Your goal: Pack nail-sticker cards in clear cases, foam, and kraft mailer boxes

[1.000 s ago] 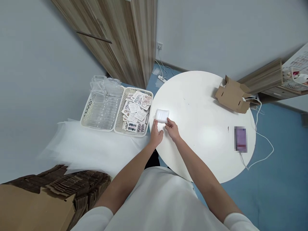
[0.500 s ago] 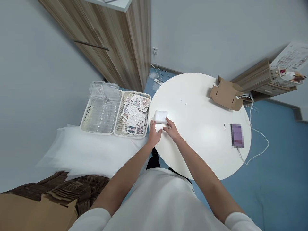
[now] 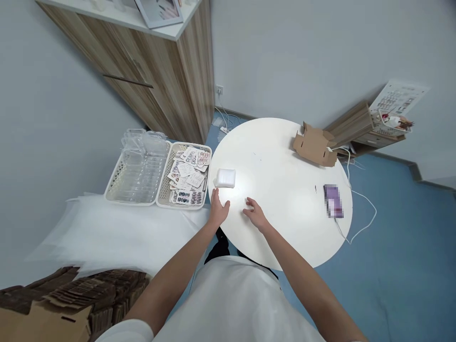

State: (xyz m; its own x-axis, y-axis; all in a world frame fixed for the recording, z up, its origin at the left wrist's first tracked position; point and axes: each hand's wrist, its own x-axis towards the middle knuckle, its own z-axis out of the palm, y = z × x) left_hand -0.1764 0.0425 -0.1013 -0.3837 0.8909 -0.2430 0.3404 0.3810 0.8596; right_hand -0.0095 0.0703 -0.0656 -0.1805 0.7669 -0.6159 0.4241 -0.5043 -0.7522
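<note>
A small white wrapped packet (image 3: 225, 178) lies flat near the left side of the round white table (image 3: 285, 190). Just below its lower left corner is my left hand (image 3: 218, 208), thumb and fingers apart, with nothing in it. My right hand (image 3: 255, 213) hovers over the table to the lower right of the packet, fingers loosely bent and parted, holding nothing. Neither hand seems to grip the packet. What the packet contains is hidden by its wrapping.
Left of the table, one basket (image 3: 161, 194) holds printed nail cards; another (image 3: 109, 186) holds clear plastic boxes. White sheets (image 3: 117, 232) lie below them, near folded brown cartons (image 3: 103, 294). An opened cardboard box (image 3: 313, 146) and a cabled, pixelated purple device (image 3: 333, 199) rest on the table.
Both hands have come off the packet and drawn back toward my body, the right one farther to the right. The packet stays on the table. My view has shifted.
</note>
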